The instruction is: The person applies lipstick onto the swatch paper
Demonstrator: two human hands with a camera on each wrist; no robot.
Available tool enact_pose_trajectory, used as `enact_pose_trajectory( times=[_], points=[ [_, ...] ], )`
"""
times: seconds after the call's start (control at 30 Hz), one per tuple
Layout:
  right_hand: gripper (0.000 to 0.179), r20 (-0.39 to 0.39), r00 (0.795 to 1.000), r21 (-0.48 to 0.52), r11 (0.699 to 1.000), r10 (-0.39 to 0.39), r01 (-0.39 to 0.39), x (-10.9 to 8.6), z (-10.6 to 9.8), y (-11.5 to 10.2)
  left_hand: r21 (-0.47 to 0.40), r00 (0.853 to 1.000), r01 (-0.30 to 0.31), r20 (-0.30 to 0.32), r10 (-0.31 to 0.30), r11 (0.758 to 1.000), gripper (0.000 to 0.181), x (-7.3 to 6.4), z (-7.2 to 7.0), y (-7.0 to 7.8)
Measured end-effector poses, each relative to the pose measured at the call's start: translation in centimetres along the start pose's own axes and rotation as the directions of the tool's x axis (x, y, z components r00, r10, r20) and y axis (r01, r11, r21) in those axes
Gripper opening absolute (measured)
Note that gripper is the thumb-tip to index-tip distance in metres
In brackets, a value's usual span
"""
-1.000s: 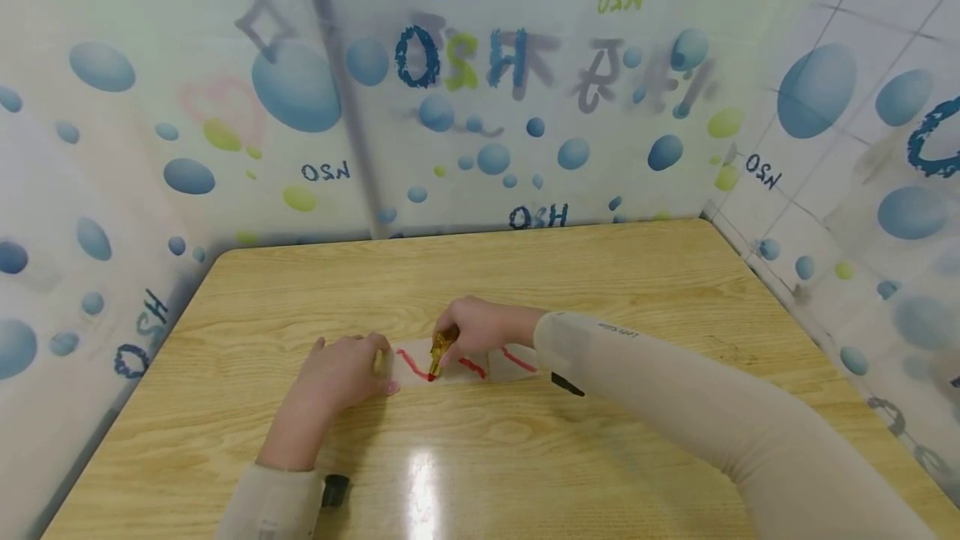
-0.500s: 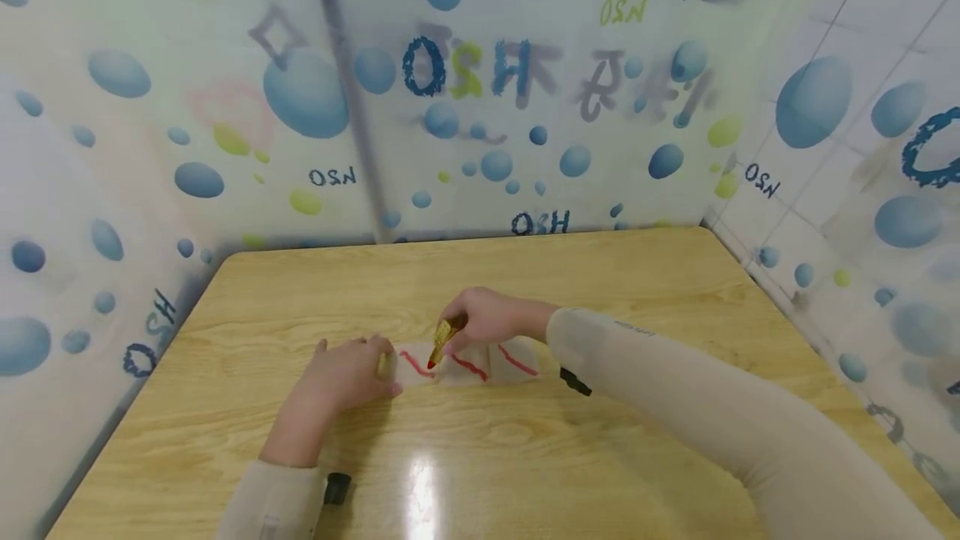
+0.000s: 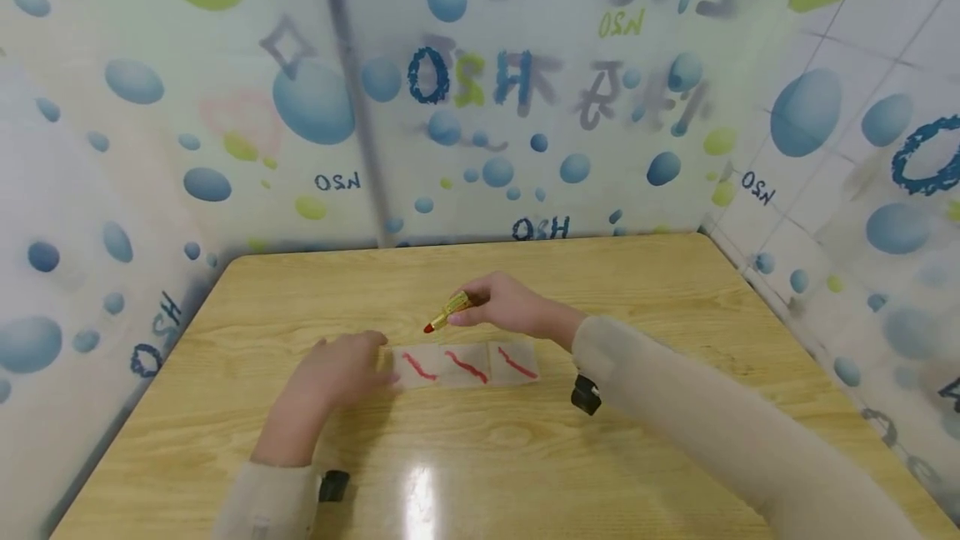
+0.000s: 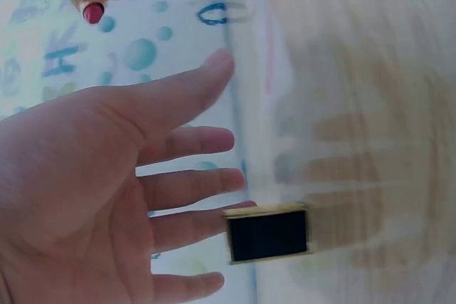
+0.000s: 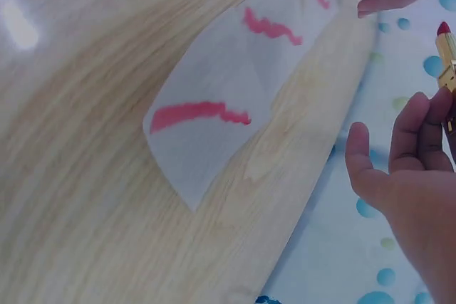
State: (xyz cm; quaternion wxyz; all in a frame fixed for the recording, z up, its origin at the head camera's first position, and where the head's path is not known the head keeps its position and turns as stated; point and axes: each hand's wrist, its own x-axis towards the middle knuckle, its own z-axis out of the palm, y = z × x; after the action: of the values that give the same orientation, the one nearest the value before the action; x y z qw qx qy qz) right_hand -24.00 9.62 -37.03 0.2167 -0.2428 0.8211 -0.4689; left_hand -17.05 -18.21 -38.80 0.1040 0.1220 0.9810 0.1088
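A gold-cased lipstick [image 3: 450, 311] with a red tip is held between the thumb and fingers of my right hand [image 3: 513, 304], raised above the far side of a white paper strip [image 3: 467, 363]. The tip is apart from the paper. Three slanting red strokes mark the strip, clearest in the right wrist view of the paper [image 5: 206, 80]. At the strip's left end, my left hand [image 3: 337, 369] hovers with fingers extended. By its fingertips, the left wrist view has a black rectangular piece with a gold rim [image 4: 268, 234]; the hand hides it in the head view.
The wooden table [image 3: 480, 440] runs back to a wall covering [image 3: 480, 132] printed with blue and green drops, which also lines both sides. Black wrist devices show under the left sleeve [image 3: 333, 486] and the right sleeve [image 3: 586, 395].
The right hand has lifted the lipstick off the paper, moving away and slightly right, which uncovers all three strokes. The leftmost stroke was under the tip earlier. The left hand has come off the paper's end.
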Motion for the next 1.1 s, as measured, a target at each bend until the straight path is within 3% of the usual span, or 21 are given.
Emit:
enact_pose_trajectory(
  times=[0.2,0.27,0.33,0.4,0.53,0.7,0.77,0.83,0.97,1.1],
  points=[
    [0.030,-0.075,0.997,0.199,0.980,0.033,-0.017,-1.3,0.4,-0.6,-0.096,0.998,-0.003,-0.069,-0.003,0.995,0.060,-0.9,-0.8,1.2],
    [0.033,-0.096,0.994,0.303,0.953,0.044,-0.013,-1.7,0.7,-1.0,-0.167,0.995,-0.009,-0.095,-0.007,0.986,0.060,-1.0,-0.8,1.8],
    [0.032,-0.125,0.991,0.417,0.909,0.044,0.012,-2.2,1.1,-1.5,-0.276,0.993,-0.015,-0.116,-0.018,0.961,0.061,-1.2,-0.8,2.5],
    [0.027,-0.150,0.988,0.523,0.850,0.021,0.062,-2.6,1.5,-1.8,-0.394,0.991,-0.038,-0.136,-0.018,0.918,0.063,-1.3,-0.9,3.3],
    [0.015,-0.199,0.979,0.662,0.730,-0.049,0.171,-3.9,2.3,-2.2,-0.599,0.982,-0.093,-0.185,-0.025,0.795,0.059,-2.0,-1.3,5.1],
    [0.021,-0.243,0.963,0.757,0.599,-0.114,0.262,-5.6,3.0,-2.2,-0.767,0.970,-0.149,-0.237,-0.059,0.625,0.053,-3.1,-2.0,7.9],
    [0.020,-0.258,0.958,0.787,0.549,-0.121,0.282,-6.2,3.3,-2.1,-0.804,0.963,-0.172,-0.259,-0.075,0.569,0.051,-3.4,-2.0,8.7],
    [0.020,-0.277,0.953,0.810,0.503,-0.125,0.301,-6.8,3.6,-2.0,-0.824,0.957,-0.189,-0.277,-0.089,0.534,0.047,-3.5,-1.8,9.3],
    [0.019,-0.314,0.942,0.839,0.431,-0.116,0.333,-7.9,4.2,-1.5,-0.845,0.945,-0.210,-0.305,-0.120,0.491,0.038,-3.7,-1.0,10.2],
    [0.018,-0.337,0.936,0.848,0.399,-0.103,0.349,-8.7,4.9,-1.1,-0.880,0.931,-0.253,-0.334,-0.145,0.403,0.031,-3.5,-0.3,11.0]
  ],
)
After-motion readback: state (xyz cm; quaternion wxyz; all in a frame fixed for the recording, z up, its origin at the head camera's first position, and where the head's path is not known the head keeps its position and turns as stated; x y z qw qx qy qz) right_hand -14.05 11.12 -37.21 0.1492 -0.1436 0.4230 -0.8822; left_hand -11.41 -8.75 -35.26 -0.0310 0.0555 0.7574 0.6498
